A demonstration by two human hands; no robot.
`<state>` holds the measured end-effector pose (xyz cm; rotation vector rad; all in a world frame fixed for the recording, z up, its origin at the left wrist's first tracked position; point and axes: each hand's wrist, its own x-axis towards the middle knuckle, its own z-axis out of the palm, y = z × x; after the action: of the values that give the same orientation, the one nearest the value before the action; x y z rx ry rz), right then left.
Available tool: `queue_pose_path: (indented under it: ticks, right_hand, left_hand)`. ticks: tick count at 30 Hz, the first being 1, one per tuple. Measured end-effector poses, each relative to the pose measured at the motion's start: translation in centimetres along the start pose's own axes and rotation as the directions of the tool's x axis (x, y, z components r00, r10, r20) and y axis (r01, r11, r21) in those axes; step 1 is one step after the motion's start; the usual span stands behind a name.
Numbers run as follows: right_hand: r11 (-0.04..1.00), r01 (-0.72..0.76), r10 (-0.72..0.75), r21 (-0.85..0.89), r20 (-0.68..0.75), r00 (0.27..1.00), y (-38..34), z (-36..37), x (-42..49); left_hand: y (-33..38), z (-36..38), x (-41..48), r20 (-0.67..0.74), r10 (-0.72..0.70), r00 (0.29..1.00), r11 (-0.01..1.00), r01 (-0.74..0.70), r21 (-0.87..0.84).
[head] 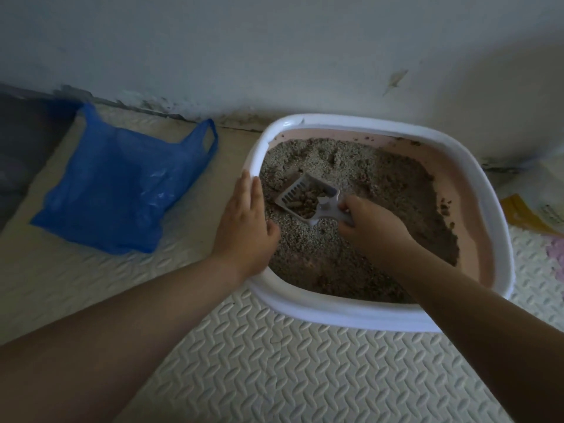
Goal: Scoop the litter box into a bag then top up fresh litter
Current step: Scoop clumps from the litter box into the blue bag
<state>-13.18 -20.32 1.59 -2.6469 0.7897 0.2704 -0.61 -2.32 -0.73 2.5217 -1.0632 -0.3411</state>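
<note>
Clumps [308, 200] in scoop [300, 195] over litter box [329, 309].

Cream embossed foam mat [274, 370] covering floor; scuffed white wall [274, 56] rising behind; grey cushion [21, 141] lying at far left.

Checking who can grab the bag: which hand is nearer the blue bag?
Left. The left hand rests on the litter box rim, beside the blue bag; the right hand holds the scoop inside the box.
</note>
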Motion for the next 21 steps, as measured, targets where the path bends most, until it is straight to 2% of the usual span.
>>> queue_pose_path:
  ticks: [2, 5, 12, 16, 19, 21]
  right_hand:
    - [0.998, -0.009, 0.012, -0.059, 0.051, 0.999, -0.2, 0.0, 0.7]
    - [0.998, -0.001, 0.004, -0.057, 0.055, 0.998, -0.8, 0.2, 1.9]
    - [0.997, 0.029, -0.032, -0.072, -0.044, 0.998, -2.4, 0.7, 6.3]
    - [0.988, 0.121, -0.131, -0.093, -0.11, 0.985, -0.4, 1.6, 6.9]
    - [0.987, 0.154, -0.158, -0.035, -0.181, 0.971, 0.6, 3.8, 6.1]
    - [0.986, 0.144, -0.124, 0.088, -0.204, 0.971, 0.5, 4.9, 5.1]
  left_hand:
    - [-0.1, 0.1, 0.0, -0.006, 0.008, 1.0, 1.0, -0.008, -0.013]
    - [-0.2, 0.2, 0.0, -0.015, 0.014, 1.0, 1.0, -0.014, -0.027]
    - [-0.3, 0.3, 0.1, -0.026, 0.015, 1.0, 0.999, -0.016, -0.035]
    - [-0.2, 0.3, 0.1, -0.026, 0.019, 0.999, 0.999, -0.02, -0.028]
    - [-0.2, 0.3, 0.1, -0.022, 0.016, 1.0, 0.999, -0.017, -0.029]
    - [-0.2, 0.2, 0.1, -0.016, 0.011, 1.0, 1.0, -0.011, -0.018]
